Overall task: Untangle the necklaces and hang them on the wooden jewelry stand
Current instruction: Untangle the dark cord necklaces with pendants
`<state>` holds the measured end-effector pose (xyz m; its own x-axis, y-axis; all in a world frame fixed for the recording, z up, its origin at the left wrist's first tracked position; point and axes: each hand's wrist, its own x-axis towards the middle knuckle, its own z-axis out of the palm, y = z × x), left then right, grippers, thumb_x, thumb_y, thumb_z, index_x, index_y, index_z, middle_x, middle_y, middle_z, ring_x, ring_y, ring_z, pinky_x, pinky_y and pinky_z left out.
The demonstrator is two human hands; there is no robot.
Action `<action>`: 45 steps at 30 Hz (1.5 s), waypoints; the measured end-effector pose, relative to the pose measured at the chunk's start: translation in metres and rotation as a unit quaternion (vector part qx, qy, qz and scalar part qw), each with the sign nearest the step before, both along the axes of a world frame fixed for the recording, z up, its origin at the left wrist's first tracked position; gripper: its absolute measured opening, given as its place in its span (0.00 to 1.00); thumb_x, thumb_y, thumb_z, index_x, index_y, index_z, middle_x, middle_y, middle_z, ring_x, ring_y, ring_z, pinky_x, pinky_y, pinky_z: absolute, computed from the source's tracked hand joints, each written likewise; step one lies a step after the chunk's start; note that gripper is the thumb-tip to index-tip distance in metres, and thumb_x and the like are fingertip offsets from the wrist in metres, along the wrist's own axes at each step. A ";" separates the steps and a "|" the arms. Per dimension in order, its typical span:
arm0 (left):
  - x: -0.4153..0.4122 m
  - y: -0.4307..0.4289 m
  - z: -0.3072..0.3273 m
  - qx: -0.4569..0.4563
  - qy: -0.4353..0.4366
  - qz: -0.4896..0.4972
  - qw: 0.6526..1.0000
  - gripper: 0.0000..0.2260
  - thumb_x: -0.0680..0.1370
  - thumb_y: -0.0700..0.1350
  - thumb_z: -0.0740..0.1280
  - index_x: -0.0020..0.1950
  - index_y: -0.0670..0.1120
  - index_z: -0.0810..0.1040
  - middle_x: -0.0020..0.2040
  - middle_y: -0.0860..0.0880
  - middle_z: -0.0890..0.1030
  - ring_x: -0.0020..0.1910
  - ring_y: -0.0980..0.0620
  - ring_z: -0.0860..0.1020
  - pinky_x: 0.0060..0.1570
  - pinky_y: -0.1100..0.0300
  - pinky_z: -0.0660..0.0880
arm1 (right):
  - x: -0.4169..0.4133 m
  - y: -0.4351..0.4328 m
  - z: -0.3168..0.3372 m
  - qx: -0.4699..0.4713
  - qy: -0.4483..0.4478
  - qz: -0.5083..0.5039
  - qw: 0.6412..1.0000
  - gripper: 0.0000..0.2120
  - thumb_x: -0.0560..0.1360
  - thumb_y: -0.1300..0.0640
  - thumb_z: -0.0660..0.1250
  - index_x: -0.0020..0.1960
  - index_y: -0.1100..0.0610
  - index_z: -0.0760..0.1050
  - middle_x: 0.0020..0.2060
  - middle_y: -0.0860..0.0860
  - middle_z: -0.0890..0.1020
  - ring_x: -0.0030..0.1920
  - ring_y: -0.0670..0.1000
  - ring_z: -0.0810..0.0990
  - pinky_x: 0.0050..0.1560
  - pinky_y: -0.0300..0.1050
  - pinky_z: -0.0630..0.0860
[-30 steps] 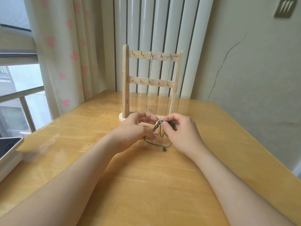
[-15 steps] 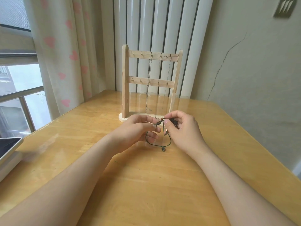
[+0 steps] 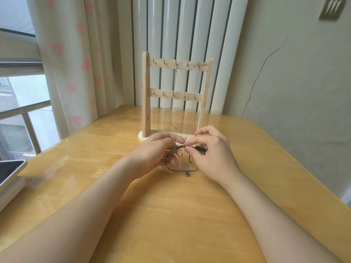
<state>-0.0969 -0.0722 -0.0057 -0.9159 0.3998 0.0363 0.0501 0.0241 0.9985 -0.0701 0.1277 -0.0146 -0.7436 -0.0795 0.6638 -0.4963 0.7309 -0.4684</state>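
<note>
Pinching the dark cord necklace (image 3: 176, 169) before the wooden jewelry stand (image 3: 146, 92), your left hand (image 3: 161, 150) is holding its metal end and your right hand (image 3: 212, 154) its tangle, the loop trailing on the table (image 3: 171, 215). Seeming light and limp, it is wanting fingertip holds beside the knot.

View: one, head-worn, wide-angle.
Facing: forward and down over wooden table (image 3: 171, 215), toward wall corner.
Nearness: close; forearms entering from bottom edge.
Frame centre: left hand (image 3: 157, 153), right hand (image 3: 213, 158), dark cord necklace (image 3: 187, 173) between them.
Beyond: wooden jewelry stand (image 3: 145, 92), upright, just past hands.
</note>
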 end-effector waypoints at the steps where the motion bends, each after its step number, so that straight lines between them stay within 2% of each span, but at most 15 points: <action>1: 0.000 0.000 -0.001 -0.001 0.002 0.002 1.000 0.11 0.87 0.40 0.60 0.63 0.40 0.80 0.42 0.44 0.81 0.34 0.48 0.74 0.39 0.55 0.74 | 0.000 0.000 0.000 -0.004 -0.004 -0.005 1.000 0.07 0.74 0.57 0.80 0.49 0.45 0.89 0.53 0.45 0.77 0.53 0.42 0.78 0.52 0.29 0.68; 5: 0.001 -0.001 -0.001 -0.029 0.045 0.000 0.999 0.07 0.83 0.39 0.71 0.59 0.40 0.81 0.43 0.46 0.79 0.33 0.48 0.73 0.35 0.57 0.73 | 0.002 -0.002 0.002 -0.047 -0.004 -0.017 0.999 0.06 0.72 0.56 0.81 0.44 0.45 0.89 0.50 0.42 0.82 0.53 0.42 0.81 0.53 0.33 0.73; 10: 0.001 0.000 -0.003 -0.051 0.090 0.045 0.994 0.08 0.85 0.43 0.68 0.51 0.39 0.82 0.42 0.44 0.80 0.29 0.46 0.75 0.26 0.59 0.70 | 0.001 -0.001 0.005 -0.093 -0.077 -0.005 0.993 0.03 0.74 0.56 0.80 0.44 0.47 0.89 0.43 0.40 0.88 0.47 0.39 0.84 0.49 0.35 0.74; 13: -0.003 0.000 -0.006 -0.079 0.086 0.053 0.992 0.08 0.86 0.44 0.67 0.52 0.39 0.80 0.41 0.47 0.78 0.28 0.48 0.74 0.24 0.60 0.69 | 0.001 -0.002 0.008 -0.192 -0.124 0.013 0.973 0.03 0.76 0.58 0.78 0.45 0.51 0.87 0.41 0.44 0.88 0.43 0.40 0.85 0.47 0.36 0.79; 18: -0.007 0.001 -0.014 -0.104 0.046 0.047 0.992 0.08 0.89 0.44 0.61 0.55 0.42 0.77 0.37 0.47 0.74 0.30 0.47 0.77 0.33 0.54 0.78 | -0.001 -0.007 0.014 -0.432 -0.194 0.095 0.876 0.02 0.83 0.61 0.69 0.51 0.56 0.79 0.40 0.50 0.86 0.44 0.47 0.83 0.49 0.44 0.75; 23: -0.013 -0.001 -0.016 -0.056 -0.009 0.077 0.995 0.11 0.90 0.42 0.56 0.56 0.40 0.76 0.44 0.36 0.79 0.37 0.40 0.83 0.54 0.42 0.85 | -0.001 -0.006 0.021 -0.586 -0.201 0.125 0.775 0.07 0.85 0.64 0.60 0.50 0.54 0.70 0.27 0.47 0.68 0.33 0.50 0.74 0.41 0.46 0.70; 25: -0.013 0.000 -0.015 -0.021 -0.010 0.109 0.994 0.13 0.90 0.41 0.55 0.56 0.38 0.77 0.44 0.38 0.79 0.38 0.40 0.84 0.52 0.46 0.86 | 0.000 -0.004 0.022 -0.550 -0.215 0.107 0.800 0.08 0.83 0.64 0.62 0.47 0.54 0.70 0.27 0.47 0.67 0.27 0.49 0.67 0.37 0.46 0.66; 28: -0.018 -0.003 -0.016 -0.037 0.022 0.165 0.985 0.16 0.90 0.44 0.57 0.51 0.40 0.82 0.46 0.39 0.78 0.40 0.43 0.83 0.46 0.52 0.84 | 0.003 -0.002 0.017 -0.307 -0.226 0.007 0.925 0.08 0.77 0.66 0.69 0.48 0.54 0.79 0.34 0.48 0.77 0.26 0.46 0.69 0.34 0.41 0.67; 30: -0.017 -0.004 -0.017 -0.089 0.047 0.191 0.977 0.17 0.89 0.47 0.59 0.49 0.44 0.84 0.44 0.40 0.80 0.41 0.44 0.82 0.48 0.52 0.78 | 0.004 -0.005 0.009 -0.114 -0.212 -0.067 0.968 0.07 0.76 0.61 0.73 0.50 0.51 0.84 0.37 0.46 0.79 0.35 0.44 0.76 0.36 0.37 0.70; 31: -0.016 -0.003 -0.016 -0.100 0.053 0.204 0.972 0.17 0.89 0.47 0.59 0.49 0.44 0.84 0.42 0.42 0.80 0.39 0.47 0.82 0.45 0.56 0.76 | 0.005 -0.007 0.009 -0.083 -0.209 -0.089 0.970 0.02 0.77 0.56 0.74 0.49 0.51 0.86 0.39 0.46 0.80 0.40 0.46 0.77 0.39 0.37 0.70; 34: -0.013 -0.002 -0.012 -0.110 0.056 0.235 0.964 0.16 0.90 0.43 0.56 0.50 0.41 0.81 0.37 0.44 0.80 0.24 0.59 0.78 0.29 0.69 0.73 | 0.006 -0.009 0.013 -0.116 -0.209 -0.123 0.963 0.26 0.85 0.42 0.62 0.41 0.59 0.86 0.32 0.47 0.81 0.37 0.50 0.78 0.35 0.40 0.70; 36: -0.016 -0.001 -0.012 -0.083 0.050 0.237 0.967 0.16 0.90 0.42 0.56 0.50 0.41 0.81 0.41 0.41 0.83 0.32 0.52 0.84 0.42 0.60 0.83 | 0.006 -0.010 0.019 -0.162 -0.197 -0.151 0.955 0.31 0.87 0.41 0.57 0.38 0.58 0.85 0.34 0.50 0.84 0.38 0.47 0.78 0.37 0.35 0.69; 38: -0.017 0.001 -0.012 -0.057 0.036 0.243 0.968 0.16 0.89 0.41 0.57 0.49 0.41 0.80 0.41 0.41 0.83 0.36 0.46 0.84 0.54 0.46 0.85 | 0.005 -0.010 0.017 -0.192 -0.153 -0.161 0.956 0.31 0.87 0.41 0.56 0.38 0.57 0.84 0.34 0.47 0.84 0.39 0.47 0.78 0.38 0.38 0.70; 41: -0.015 0.001 -0.009 -0.006 0.017 0.213 0.977 0.15 0.90 0.42 0.56 0.55 0.37 0.79 0.38 0.44 0.82 0.33 0.50 0.83 0.44 0.53 0.87 | 0.002 -0.010 0.012 -0.184 -0.096 -0.146 0.967 0.25 0.87 0.46 0.57 0.41 0.56 0.84 0.28 0.41 0.79 0.38 0.48 0.77 0.39 0.44 0.70; 45: -0.010 -0.004 -0.009 0.017 -0.048 0.075 0.996 0.16 0.89 0.47 0.60 0.58 0.34 0.79 0.39 0.42 0.81 0.37 0.48 0.81 0.46 0.51 0.86 | -0.001 -0.004 0.013 -0.221 -0.099 -0.113 0.964 0.11 0.79 0.61 0.62 0.48 0.51 0.84 0.28 0.40 0.76 0.33 0.43 0.74 0.32 0.33 0.67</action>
